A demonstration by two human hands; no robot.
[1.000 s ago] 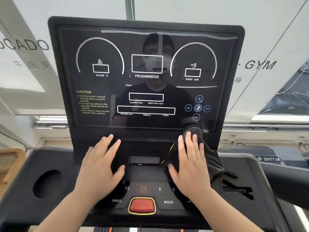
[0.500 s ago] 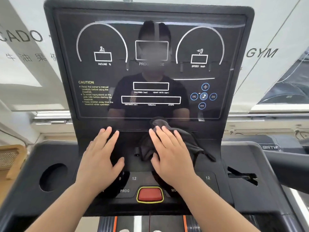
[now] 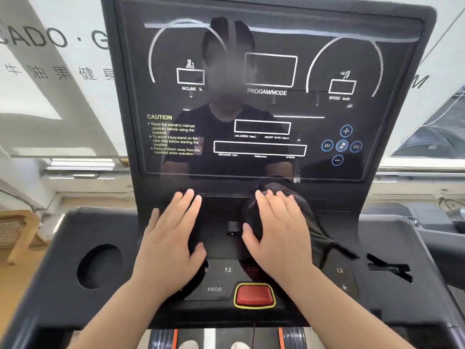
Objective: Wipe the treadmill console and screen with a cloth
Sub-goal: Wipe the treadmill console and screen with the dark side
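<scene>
The black treadmill console (image 3: 108, 227) fills the view, with its dark glossy screen (image 3: 266, 109) rising in front of me. My right hand (image 3: 279, 235) lies flat on a black cloth (image 3: 314, 230), pressing it onto the recessed ledge just below the screen, right of centre. The cloth bunches out above and to the right of my fingers. My left hand (image 3: 171, 238) rests flat and bare on the ledge to the left, fingers spread, holding nothing. A red stop button (image 3: 254, 294) sits below between my wrists.
A round cup holder (image 3: 99, 265) is sunk into the console's left wing, and a slot (image 3: 390, 269) in the right wing. Button labels such as PROG (image 3: 214, 289) sit near the red button. The treadmill belt (image 3: 226, 338) shows at the bottom. A neighbouring machine (image 3: 427, 217) stands to the right.
My right hand slid the cloth leftward along the ledge from the right side toward the centre, then shifted back slightly. The left hand stayed put. The view moved closer and tilted.
</scene>
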